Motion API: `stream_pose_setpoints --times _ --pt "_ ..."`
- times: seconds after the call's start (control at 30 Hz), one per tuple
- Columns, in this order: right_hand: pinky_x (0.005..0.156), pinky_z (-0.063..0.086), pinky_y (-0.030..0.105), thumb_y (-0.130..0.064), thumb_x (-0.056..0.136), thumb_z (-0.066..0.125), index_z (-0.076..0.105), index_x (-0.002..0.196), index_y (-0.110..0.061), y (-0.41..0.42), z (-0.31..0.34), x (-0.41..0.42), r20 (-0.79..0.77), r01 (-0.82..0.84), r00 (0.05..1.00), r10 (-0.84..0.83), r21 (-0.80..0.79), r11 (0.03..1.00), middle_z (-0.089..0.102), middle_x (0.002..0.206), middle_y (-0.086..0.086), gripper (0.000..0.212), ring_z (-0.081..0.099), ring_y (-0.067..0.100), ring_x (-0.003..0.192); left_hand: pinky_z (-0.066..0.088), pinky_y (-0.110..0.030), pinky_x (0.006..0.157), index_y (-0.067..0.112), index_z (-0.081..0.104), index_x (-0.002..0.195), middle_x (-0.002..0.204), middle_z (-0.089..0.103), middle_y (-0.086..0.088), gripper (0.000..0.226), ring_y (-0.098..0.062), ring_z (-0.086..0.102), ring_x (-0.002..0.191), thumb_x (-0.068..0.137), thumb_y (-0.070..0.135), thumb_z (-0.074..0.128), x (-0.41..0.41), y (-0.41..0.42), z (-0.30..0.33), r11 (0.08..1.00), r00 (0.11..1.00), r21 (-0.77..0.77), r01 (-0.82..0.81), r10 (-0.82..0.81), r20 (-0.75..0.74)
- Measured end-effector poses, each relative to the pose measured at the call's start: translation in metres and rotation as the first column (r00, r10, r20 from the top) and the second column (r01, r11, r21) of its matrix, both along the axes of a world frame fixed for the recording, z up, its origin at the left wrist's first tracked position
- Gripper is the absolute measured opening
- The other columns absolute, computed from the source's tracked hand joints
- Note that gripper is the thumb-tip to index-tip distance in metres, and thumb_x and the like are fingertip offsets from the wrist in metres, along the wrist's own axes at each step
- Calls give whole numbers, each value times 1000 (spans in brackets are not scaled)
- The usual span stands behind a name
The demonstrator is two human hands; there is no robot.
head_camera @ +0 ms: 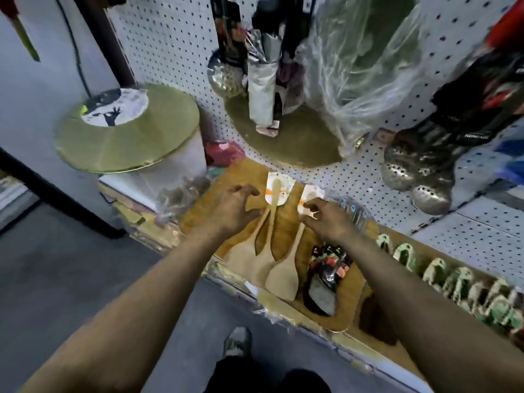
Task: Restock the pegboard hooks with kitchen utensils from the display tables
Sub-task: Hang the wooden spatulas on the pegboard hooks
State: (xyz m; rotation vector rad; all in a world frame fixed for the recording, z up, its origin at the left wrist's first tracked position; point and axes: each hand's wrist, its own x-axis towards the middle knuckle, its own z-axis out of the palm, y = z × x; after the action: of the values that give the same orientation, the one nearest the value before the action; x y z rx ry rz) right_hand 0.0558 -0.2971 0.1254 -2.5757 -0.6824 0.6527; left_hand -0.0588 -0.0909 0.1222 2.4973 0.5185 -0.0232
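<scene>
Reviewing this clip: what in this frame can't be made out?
- Head view: the right hand covers the card label of the right wooden spatula; its grip is unclear.
- Left hand hides the left spatula handle; contact unclear.
- Label print: blurred.
- Hooks behind the hanging skimmers: hidden.
- Green packets: blurred, cut off at the right edge.

Three wooden spatulas (266, 259) hung side by side low on the pegboard (170, 46), their blades downward. The left hand (232, 211) was at the leftmost handle, the right hand (326, 219) at the rightmost spatula's card (310, 198). A packaged black utensil (326, 279) lay just right of the blades. Perforated metal skimmers (416, 171) hung farther right, a round mesh lid (127, 129) to the left.
</scene>
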Motion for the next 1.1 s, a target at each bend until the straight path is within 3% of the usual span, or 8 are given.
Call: stream_pose_setpoints --times 0.17,0.23,0.53,0.67,0.8,0.87,0.97,1.1 --pt "84 45 25 -40 92 67 66 124 -14 7 -81 11 -186 202 959 -213 -79 976 69 120 4 41 64 21 111 53 -39 84 25 59 118 115 65 -8 40 -26 63 103 82 38 72 33 14 -74 992 992 -105 65 -76 -100" --pt "86 48 29 -42 91 67 66 120 -13 10 -110 15 -227 242 936 -267 -132 961 70 118 6 41 64 23 109 52 -38 84 22 60 117 114 65 -9 40 -27 62 102 82 37 72 42 14 -99 987 987 -139 83 -101 -124" --pt "81 51 35 -36 86 73 62 122 -8 33 -192 24 -205 486 825 -526 -216 847 68 117 14 47 64 34 109 47 -32 82 15 62 112 103 65 -6 35 -23 59 96 84 35 72 49 11 -172 975 984 -210 74 -105 -141" --pt "75 51 32 -32 86 72 67 115 -10 32 -196 23 -205 493 818 -537 -231 839 70 114 11 37 66 31 105 50 -38 84 13 63 109 101 67 -6 34 -23 61 95 83 33 74 40 14 -183 967 987 -245 63 -97 -132" --pt "70 52 30 -34 84 75 72 98 -16 24 -181 23 -231 526 800 -554 -176 832 73 97 7 23 69 27 94 51 -36 88 14 63 113 108 67 -5 38 -22 61 101 83 35 73 48 11 -183 964 983 -262 33 -79 -166" --pt "69 59 33 -34 81 80 69 90 -16 20 -169 17 -348 646 697 -626 -72 760 74 92 6 23 72 23 84 52 -35 91 14 63 116 112 68 -4 41 -20 63 104 83 37 73 57 6 -183 954 983 -301 -16 -39 -177" --pt "57 57 25 -23 81 81 65 101 -9 15 -149 1 -570 793 513 -642 28 608 73 95 6 29 72 20 84 51 -34 91 16 61 116 112 69 -2 43 -20 64 105 83 40 73 73 -1 -186 940 976 -321 -117 48 -214" --pt "65 57 27 -17 80 82 67 98 -7 8 -137 -19 -613 797 519 -596 94 596 75 93 6 26 73 21 86 52 -41 88 18 54 114 110 68 -5 46 -29 62 106 83 49 69 93 -13 -193 947 946 -235 -218 145 -290"
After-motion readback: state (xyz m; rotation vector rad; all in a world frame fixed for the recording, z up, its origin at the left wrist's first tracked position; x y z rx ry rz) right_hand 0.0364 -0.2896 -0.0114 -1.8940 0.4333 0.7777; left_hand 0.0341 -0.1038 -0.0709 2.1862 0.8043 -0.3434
